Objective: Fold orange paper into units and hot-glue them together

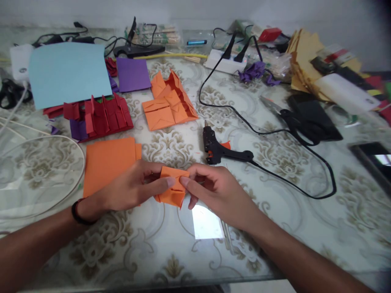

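A small folded orange paper piece (171, 197) is held above the table between both hands. My left hand (137, 185) grips its left side, thumb lying on top and fingers behind. On its right side, my right hand (214, 191) pinches the paper with the thumb on top; other fingers curl behind it. Flat orange sheets (106, 162) lie beside and partly under my left hand. Farther back rest folded orange pieces (159, 116), and red folded pieces (106, 116) sit to their left.
A black glue gun (216, 148) lies right of centre, its cord looping rightward. Scissors (296, 122) and a phone (374, 162) are at right. Behind are a light blue sheet (70, 75), a purple sheet (132, 74) and a white power strip (226, 62).
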A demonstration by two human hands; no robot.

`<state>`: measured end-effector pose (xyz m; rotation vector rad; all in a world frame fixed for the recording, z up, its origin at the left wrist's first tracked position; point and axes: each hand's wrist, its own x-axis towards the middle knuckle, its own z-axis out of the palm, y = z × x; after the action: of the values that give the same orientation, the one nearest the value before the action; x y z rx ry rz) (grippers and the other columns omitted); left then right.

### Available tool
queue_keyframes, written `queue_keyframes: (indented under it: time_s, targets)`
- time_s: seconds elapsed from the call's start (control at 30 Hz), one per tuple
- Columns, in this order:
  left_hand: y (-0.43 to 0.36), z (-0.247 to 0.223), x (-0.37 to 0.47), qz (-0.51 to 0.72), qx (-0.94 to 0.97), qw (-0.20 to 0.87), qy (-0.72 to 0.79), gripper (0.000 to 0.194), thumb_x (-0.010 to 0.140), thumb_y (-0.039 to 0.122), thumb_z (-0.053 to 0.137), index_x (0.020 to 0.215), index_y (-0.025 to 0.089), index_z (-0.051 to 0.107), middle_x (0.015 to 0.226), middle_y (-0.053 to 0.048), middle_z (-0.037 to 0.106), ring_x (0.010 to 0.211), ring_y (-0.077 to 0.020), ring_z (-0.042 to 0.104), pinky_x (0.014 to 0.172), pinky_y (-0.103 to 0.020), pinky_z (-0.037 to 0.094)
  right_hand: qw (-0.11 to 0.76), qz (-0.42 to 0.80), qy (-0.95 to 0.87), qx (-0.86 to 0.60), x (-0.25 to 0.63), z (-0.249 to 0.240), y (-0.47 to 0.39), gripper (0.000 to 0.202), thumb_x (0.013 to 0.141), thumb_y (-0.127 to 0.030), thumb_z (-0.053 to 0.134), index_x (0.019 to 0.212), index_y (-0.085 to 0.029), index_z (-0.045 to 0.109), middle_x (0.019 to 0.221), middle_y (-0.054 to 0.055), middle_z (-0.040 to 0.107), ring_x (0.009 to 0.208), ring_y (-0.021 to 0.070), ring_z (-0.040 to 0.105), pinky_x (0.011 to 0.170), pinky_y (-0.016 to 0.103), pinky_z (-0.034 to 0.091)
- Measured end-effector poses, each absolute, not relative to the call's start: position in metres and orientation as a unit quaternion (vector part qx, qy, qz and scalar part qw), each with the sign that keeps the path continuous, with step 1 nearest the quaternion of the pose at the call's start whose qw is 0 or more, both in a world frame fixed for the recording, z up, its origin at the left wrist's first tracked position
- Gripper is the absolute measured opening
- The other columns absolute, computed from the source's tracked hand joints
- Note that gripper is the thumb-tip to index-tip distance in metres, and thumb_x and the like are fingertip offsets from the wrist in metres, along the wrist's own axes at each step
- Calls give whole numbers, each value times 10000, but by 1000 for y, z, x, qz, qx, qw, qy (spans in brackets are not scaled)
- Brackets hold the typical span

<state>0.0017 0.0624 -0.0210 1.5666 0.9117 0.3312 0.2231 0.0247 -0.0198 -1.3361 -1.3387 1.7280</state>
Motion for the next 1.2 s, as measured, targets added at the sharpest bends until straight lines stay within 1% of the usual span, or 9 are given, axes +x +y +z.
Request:
queue_keyframes:
  time_s: [0.1, 0.2, 0.3, 0.4, 0.6, 0.77, 0.87, 0.97, 1.2]
  targets:
    - [62, -25, 2, 170, 657, 621, 393, 304, 999, 433, 587, 974, 154, 704, 766, 2, 618, 659, -122, 536, 567, -228, 436, 281, 642, -509, -500, 223, -21, 24, 277, 902, -351, 750, 744, -190, 588, 660, -42, 595, 577, 113, 669, 537, 200, 543]
    - [62, -33, 4, 284, 628, 604, 400, 237, 991, 396, 614, 1065, 181, 683, 889, -21, 660, 743, -138, 598, 641, -241, 504, 279, 640, -512, -500, 225, -22, 24, 281, 910, -360, 737, 750, -192, 579, 660, -42, 594, 574, 116, 662, 539, 207, 541]
    - [61, -40, 5, 346, 573, 631, 392, 220, 1022, 361, 572, 916, 181, 638, 818, -9, 629, 673, -126, 600, 610, -243, 512, 282, 620, -530, -505, 229, -23, 25, 259, 966, -361, 659, 782, -192, 592, 661, -38, 603, 580, 105, 626, 542, 199, 508]
    - [61, -37, 5, 358, 549, 648, 387, 262, 1049, 321, 525, 820, 196, 544, 667, 31, 539, 542, -101, 500, 504, -227, 409, 288, 592, -552, -511, 234, -21, 26, 250, 992, -332, 621, 786, -193, 591, 646, -46, 583, 578, 89, 586, 524, 184, 449]
    - [62, -22, 1, 355, 601, 574, 428, 420, 1068, 316, 456, 663, 212, 415, 554, 41, 407, 470, -97, 340, 467, -264, 283, 289, 631, -522, -495, 238, -16, 29, 277, 963, -358, 682, 777, -196, 556, 639, -59, 596, 548, 90, 628, 529, 194, 463]
    - [64, -22, 1, 319, 638, 537, 450, 509, 1070, 361, 449, 587, 199, 457, 506, 26, 462, 469, -103, 415, 492, -268, 345, 280, 638, -528, -486, 238, -15, 30, 287, 944, -344, 707, 753, -194, 553, 624, -62, 571, 559, 88, 619, 541, 189, 462]
    - [68, -22, 1, 329, 643, 520, 455, 359, 1008, 354, 604, 699, 177, 654, 623, 4, 610, 573, -109, 525, 560, -246, 423, 263, 638, -541, -480, 240, -16, 30, 273, 948, -338, 693, 753, -197, 564, 618, -61, 564, 566, 91, 587, 538, 197, 453]
    - [70, -20, 3, 375, 623, 540, 424, 138, 873, 297, 784, 827, 186, 715, 830, -19, 704, 750, -136, 631, 660, -238, 507, 250, 625, -558, -485, 241, -16, 30, 275, 955, -361, 676, 758, -198, 575, 620, -62, 541, 547, 89, 533, 508, 207, 417]
    - [56, -21, 11, 198, 625, 653, 379, 376, 841, 307, 807, 1169, 212, 651, 1021, -50, 722, 898, -191, 680, 702, -276, 536, 244, 574, -611, -487, 234, -14, 29, 251, 951, -333, 672, 750, -187, 636, 655, -47, 543, 576, 82, 450, 513, 216, 351]
